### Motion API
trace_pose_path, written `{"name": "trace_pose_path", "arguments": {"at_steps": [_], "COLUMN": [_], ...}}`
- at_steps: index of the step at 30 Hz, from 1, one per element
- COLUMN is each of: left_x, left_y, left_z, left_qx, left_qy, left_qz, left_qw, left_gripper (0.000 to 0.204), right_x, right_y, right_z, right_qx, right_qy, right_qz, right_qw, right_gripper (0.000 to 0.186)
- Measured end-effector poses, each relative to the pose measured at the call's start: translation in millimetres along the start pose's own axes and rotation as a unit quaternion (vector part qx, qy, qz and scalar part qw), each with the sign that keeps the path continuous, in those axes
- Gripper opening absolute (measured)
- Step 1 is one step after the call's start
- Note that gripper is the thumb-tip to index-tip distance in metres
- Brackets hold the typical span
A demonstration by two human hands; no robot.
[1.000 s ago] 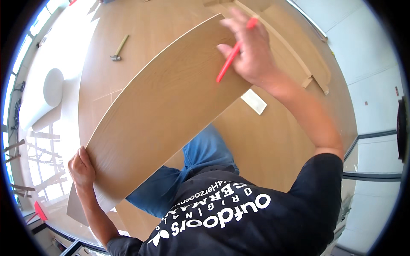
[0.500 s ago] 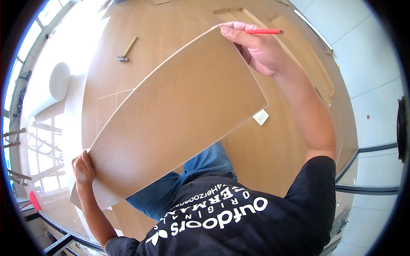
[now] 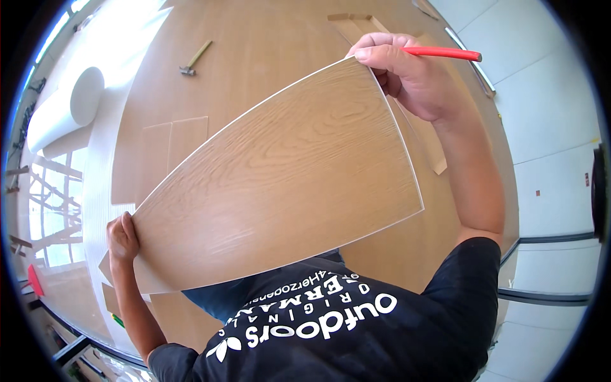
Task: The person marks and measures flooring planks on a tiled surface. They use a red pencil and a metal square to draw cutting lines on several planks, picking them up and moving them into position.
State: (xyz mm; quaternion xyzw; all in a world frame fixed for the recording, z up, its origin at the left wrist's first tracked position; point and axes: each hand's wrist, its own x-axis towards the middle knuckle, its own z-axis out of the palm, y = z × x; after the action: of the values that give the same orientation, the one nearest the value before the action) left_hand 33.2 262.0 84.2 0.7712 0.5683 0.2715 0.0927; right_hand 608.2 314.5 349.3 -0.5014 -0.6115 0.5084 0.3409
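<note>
A wide wood-grain floor plank (image 3: pixel 273 172) with pale edges is held up in front of me, slanting from lower left to upper right. My left hand (image 3: pixel 123 237) is closed round its left end, fingers partly hidden behind it. At the upper right corner, my right hand (image 3: pixel 410 73) pinches the plank between thumb and fingers. That same hand also keeps a red pencil (image 3: pixel 445 53), which points out to the right. The plank covers most of my legs.
A hammer (image 3: pixel 196 58) lies on the wood-look floor (image 3: pixel 273 32) beyond the plank. Loose floor pieces (image 3: pixel 175 149) lie at the left, by a white roll of sheeting (image 3: pixel 63 111). Long cardboard (image 3: pixel 438 162) lies right, partly behind my arm; a red-headed tool (image 3: pixel 34 280) is far left.
The plank has tilted, its right end moving right and its lower right corner swinging nearer to me; its grain shows more clearly. My right hand has shifted right with the pencil.
</note>
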Motion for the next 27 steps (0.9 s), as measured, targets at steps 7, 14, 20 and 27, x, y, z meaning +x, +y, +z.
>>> {"name": "trace_pose_path", "arguments": {"at_steps": [7, 14, 20, 27], "left_x": [-0.4, -5.5, -1.4, -5.2], "left_y": [1.3, -6.1, -6.0, -6.6], "left_z": [9.2, 8.5, 14.5, 9.6], "left_qx": [-0.003, 0.001, -0.005, -0.011], "left_qy": [-0.010, -0.002, -0.002, -0.014], "left_qz": [-0.034, -0.048, -0.036, -0.044], "left_qw": [0.999, 0.999, 0.999, 0.999], "left_gripper": [0.052, 0.051, 0.049, 0.048], "right_x": [-4.6, -18.3, -28.3, -15.3], "right_y": [-15.7, -13.9, -22.4, -12.1], "right_z": [3.4, 41.5, 11.9, 29.1], "right_qx": [-0.217, -0.463, -0.373, -0.328], "right_qy": [0.008, 0.101, 0.209, 0.040], "right_qz": [-0.078, -0.310, -0.252, -0.092], "right_qw": [0.973, 0.824, 0.868, 0.939], "right_gripper": [0.022, 0.004, 0.017, 0.026]}}
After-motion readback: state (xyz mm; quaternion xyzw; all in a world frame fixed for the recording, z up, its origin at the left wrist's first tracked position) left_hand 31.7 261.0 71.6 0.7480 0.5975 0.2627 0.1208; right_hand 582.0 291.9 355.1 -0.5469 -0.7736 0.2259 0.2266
